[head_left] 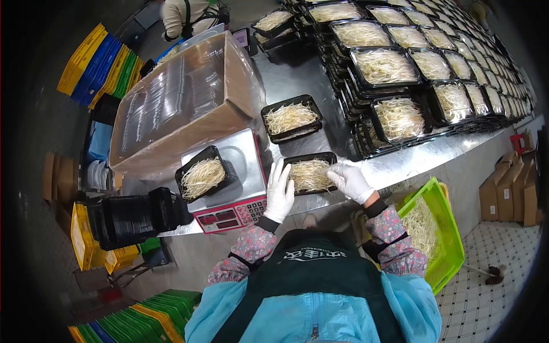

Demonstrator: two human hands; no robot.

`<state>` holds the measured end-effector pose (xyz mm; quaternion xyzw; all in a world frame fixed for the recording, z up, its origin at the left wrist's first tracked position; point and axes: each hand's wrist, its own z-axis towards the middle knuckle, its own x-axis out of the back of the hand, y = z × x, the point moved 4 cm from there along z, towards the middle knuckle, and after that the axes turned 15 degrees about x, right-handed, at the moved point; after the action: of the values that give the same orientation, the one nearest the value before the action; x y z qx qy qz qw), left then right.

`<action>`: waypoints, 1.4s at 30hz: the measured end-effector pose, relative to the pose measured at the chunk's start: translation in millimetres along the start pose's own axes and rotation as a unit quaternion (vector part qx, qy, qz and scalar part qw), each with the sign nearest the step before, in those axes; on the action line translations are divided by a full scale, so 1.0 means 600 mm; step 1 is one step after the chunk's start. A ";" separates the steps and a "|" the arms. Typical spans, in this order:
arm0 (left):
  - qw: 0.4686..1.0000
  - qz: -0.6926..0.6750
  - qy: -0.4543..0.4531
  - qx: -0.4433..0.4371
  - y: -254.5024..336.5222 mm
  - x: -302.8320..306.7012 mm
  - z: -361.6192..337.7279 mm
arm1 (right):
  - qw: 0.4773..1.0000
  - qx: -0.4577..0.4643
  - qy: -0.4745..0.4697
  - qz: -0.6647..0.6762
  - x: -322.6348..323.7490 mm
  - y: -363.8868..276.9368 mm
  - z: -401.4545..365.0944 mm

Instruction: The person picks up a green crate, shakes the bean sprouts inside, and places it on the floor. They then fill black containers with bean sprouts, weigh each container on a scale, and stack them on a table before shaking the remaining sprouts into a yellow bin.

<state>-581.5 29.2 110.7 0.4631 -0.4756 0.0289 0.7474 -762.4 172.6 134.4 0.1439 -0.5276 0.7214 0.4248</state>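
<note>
Sprout tray (314, 158) right of scale (245, 166) seems light, best held by rims; left grip (280, 194) outspread, right grip (351, 180) curled, hold unclear.

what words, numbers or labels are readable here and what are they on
Nothing reads with certainty.
Dark green apron: white lettering, too small to read surely.
Digital scale: red display digits and keypad markings, too blurred.
Cardboard boxes at right: pale labels, too small.
Purple-and-white sign behind the film-lined carton: too small.
</note>
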 end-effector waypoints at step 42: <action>0.875 -0.246 -0.183 0.374 -0.062 -0.066 -0.001 | 0.985 -0.036 -0.171 0.005 -0.062 0.023 -0.038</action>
<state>-584.7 24.3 57.1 0.8071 -0.4281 -0.0651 0.4013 -745.3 174.4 92.0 0.2472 -0.6186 0.6692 0.3292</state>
